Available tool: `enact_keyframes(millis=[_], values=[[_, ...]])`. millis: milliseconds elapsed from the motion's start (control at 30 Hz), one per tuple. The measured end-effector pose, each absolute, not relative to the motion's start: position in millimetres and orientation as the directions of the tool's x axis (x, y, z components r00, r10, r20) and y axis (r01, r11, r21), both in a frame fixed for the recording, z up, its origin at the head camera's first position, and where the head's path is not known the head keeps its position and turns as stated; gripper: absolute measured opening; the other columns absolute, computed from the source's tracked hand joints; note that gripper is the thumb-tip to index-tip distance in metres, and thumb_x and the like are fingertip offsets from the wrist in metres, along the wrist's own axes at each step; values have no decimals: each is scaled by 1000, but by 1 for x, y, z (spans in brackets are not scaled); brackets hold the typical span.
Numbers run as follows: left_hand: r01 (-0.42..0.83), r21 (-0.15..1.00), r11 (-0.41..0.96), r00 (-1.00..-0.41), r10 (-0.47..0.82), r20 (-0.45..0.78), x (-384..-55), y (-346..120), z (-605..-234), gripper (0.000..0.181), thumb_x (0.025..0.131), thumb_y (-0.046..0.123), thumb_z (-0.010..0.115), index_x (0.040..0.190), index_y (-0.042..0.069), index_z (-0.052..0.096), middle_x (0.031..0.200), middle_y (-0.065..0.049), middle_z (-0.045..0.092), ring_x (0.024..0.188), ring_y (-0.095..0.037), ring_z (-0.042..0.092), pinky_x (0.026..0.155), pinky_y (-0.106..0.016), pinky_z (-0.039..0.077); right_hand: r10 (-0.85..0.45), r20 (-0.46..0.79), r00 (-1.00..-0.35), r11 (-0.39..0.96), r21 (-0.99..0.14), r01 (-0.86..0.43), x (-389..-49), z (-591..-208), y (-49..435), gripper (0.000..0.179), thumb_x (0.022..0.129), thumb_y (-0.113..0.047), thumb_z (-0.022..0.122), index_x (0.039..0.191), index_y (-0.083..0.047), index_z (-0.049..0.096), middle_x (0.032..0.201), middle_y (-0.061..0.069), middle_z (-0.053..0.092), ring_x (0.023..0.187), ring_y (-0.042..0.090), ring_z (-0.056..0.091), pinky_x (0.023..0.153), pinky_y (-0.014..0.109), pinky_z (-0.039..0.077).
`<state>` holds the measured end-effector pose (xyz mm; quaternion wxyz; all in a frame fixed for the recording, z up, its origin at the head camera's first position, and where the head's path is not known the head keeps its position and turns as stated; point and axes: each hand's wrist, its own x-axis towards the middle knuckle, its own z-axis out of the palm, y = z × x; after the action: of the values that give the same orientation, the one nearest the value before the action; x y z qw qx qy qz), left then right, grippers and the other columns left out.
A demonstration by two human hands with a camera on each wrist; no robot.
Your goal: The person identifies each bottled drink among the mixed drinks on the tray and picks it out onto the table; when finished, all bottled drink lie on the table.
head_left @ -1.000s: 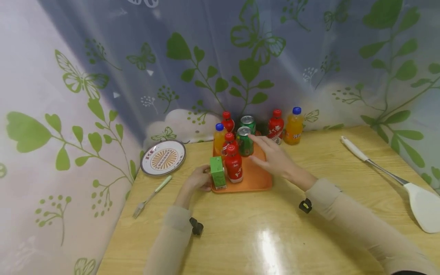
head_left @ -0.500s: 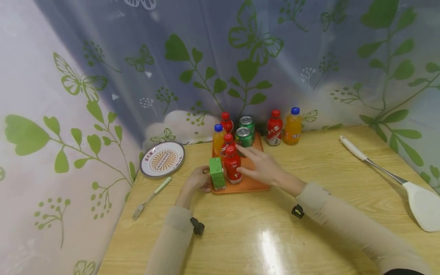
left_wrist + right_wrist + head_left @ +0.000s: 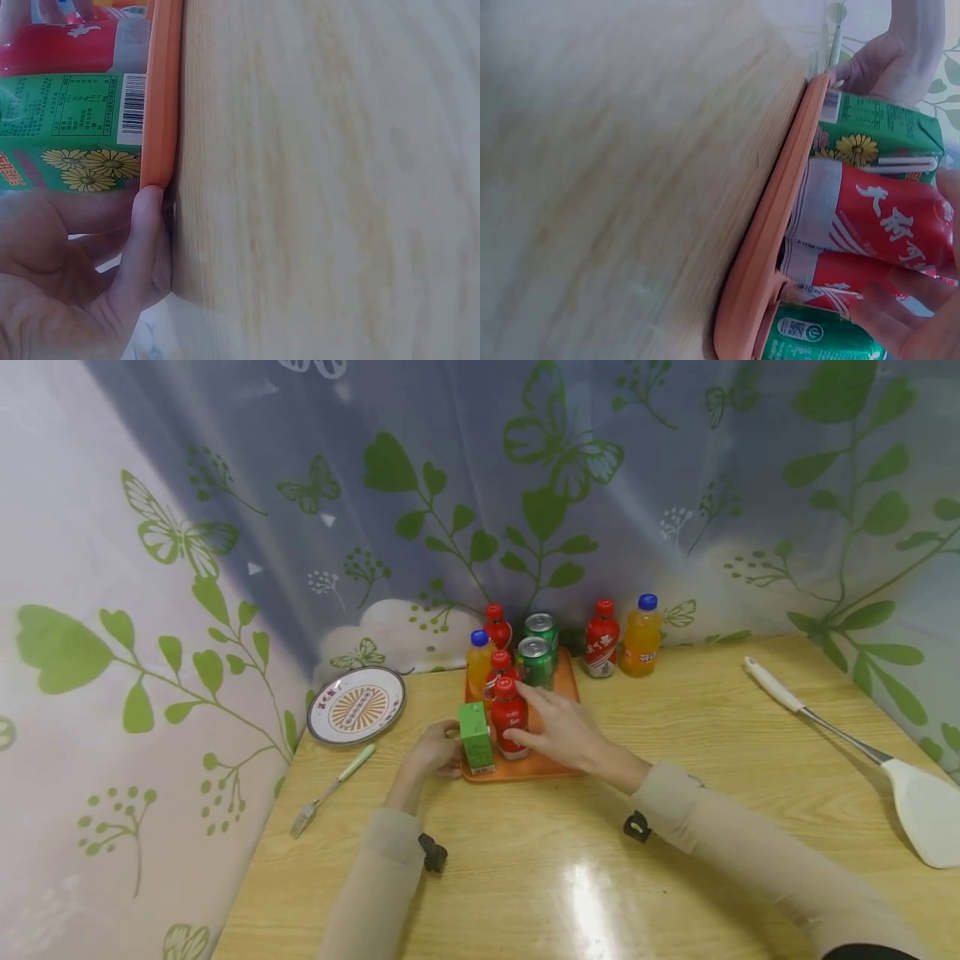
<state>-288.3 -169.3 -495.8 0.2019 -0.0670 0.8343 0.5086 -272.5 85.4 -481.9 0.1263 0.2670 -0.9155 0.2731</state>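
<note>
An orange tray (image 3: 551,768) holds several drinks near the back wall. My left hand (image 3: 433,748) is at its front left corner; in the left wrist view the thumb lies on the tray rim (image 3: 161,112) with fingers curled below, pinching it beside a green drink carton (image 3: 476,739). At the right side of the front red bottle (image 3: 510,718) is my right hand (image 3: 566,727), thumb in front and fingers extended past it, not plainly closed round it. Behind stand another red bottle (image 3: 501,668), a green can (image 3: 536,664) and an orange drink bottle (image 3: 478,668).
Outside the tray, a red bottle (image 3: 602,639) and an orange drink bottle (image 3: 641,639) stand by the wall. A plate (image 3: 356,706) leans at the left, with a fork (image 3: 330,793) near it. A white spatula (image 3: 922,810) lies at the right.
My right hand has moved left and toward the front, away from the green can to the side of the front red bottle. The left hand has stayed at the tray corner.
</note>
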Motion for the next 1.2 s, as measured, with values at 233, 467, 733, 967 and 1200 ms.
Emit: enact_keyframes(millis=[233,467,733,967,1200], values=[[-316,822,474,-912,86,-401,-288,-169,-496,63,93,-8,54,154,8,50,91,-11,61,71,-18,60,57,-23,64,-378,412,-829,683,-480,-550,-274,-487,79,77,94,-46,77,154,-5,49,143,21,65,115,36,74,96,51,67],[-318,814,486,-910,83,-406,-290,-169,-496,63,95,-6,53,156,8,47,89,-11,61,71,-19,61,56,-24,64,-337,386,-859,636,-579,-510,-274,-485,77,72,92,-38,81,151,-7,53,142,16,67,114,32,74,95,47,67],[-313,817,484,-912,88,-402,-290,-170,-499,62,94,-6,53,154,8,48,86,-10,59,70,-19,60,55,-24,63,-326,328,-886,489,-744,-456,-270,-481,78,70,88,-23,86,149,-5,56,142,18,67,117,35,71,98,51,66],[-313,818,483,-913,85,-399,-290,-170,-498,57,96,-7,49,152,7,51,83,-9,58,67,-18,59,54,-23,63,-315,237,-919,378,-857,-351,-267,-476,81,72,88,-17,85,152,-7,54,142,19,66,124,41,68,103,54,63],[-310,817,485,-911,94,-401,-290,-170,-499,57,97,-5,50,153,6,49,84,-9,57,66,-18,59,54,-23,63,-300,202,-932,295,-910,-292,-266,-467,86,72,89,-15,84,154,-10,53,143,18,64,128,43,65,108,56,60]])
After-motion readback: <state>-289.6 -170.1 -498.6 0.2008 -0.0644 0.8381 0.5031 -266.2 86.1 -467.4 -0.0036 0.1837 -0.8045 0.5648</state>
